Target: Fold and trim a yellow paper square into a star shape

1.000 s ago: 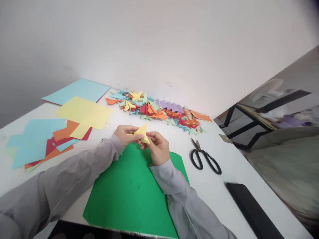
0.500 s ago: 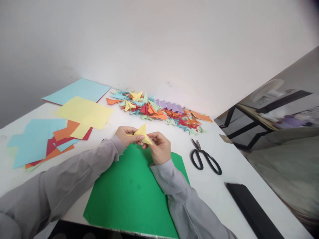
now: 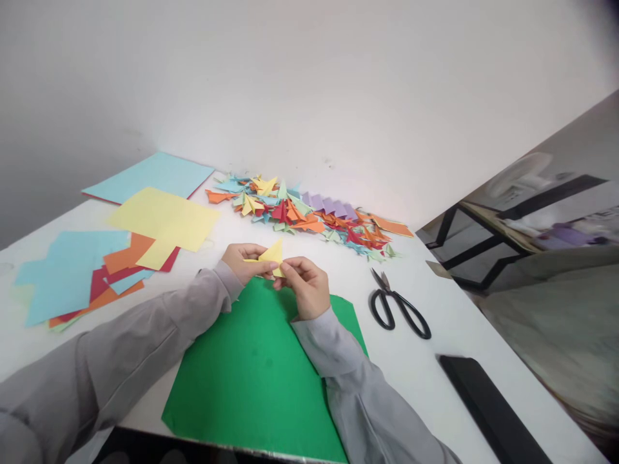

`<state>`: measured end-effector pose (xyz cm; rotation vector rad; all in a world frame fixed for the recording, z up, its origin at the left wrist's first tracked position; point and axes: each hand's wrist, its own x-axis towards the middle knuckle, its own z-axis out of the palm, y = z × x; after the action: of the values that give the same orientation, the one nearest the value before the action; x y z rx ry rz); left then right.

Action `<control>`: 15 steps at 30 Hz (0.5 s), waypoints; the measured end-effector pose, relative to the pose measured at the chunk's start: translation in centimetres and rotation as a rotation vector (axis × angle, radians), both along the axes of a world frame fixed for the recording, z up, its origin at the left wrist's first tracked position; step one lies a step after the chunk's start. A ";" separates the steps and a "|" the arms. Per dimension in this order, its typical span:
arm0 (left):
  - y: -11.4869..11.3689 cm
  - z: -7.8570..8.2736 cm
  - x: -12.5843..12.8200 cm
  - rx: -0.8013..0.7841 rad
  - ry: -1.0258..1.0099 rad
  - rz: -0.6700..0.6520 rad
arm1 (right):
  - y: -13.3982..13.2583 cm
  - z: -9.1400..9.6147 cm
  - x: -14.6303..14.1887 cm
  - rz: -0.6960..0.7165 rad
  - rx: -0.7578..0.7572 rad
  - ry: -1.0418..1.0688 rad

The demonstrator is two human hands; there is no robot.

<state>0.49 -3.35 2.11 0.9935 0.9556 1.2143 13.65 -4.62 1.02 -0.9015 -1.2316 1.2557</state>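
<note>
A small folded yellow paper piece is held just above the far edge of a large green sheet. My left hand pinches its left side, fingers closed on it. My right hand pinches its right side from below, fingers curled over the lower flap. Both hands meet at the paper in the middle of the white table. Grey sleeves cover both forearms.
A pile of folded coloured paper shapes lies along the far edge. Loose coloured sheets are stacked at left. Black scissors rest right of the green sheet, and a black flat object lies at the near right.
The yellow piece's lower right point, sticking out before, is now tucked under my right fingers. Both hands have stayed in place.
</note>
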 end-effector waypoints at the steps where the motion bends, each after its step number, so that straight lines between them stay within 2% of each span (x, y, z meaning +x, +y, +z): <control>1: 0.0 0.1 0.0 0.003 0.005 -0.001 | 0.0 0.0 0.0 -0.002 0.003 0.000; 9: -0.5 1.1 -0.1 -0.009 0.088 -0.019 | 0.0 -0.1 0.1 -0.010 -0.001 -0.023; 15: 0.1 0.2 -0.2 -0.018 -0.017 -0.080 | -0.1 0.2 0.0 -0.033 0.015 -0.078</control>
<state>0.31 -3.21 2.29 0.9969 0.9037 1.1435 13.67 -4.73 1.19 -0.9639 -1.2802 1.1938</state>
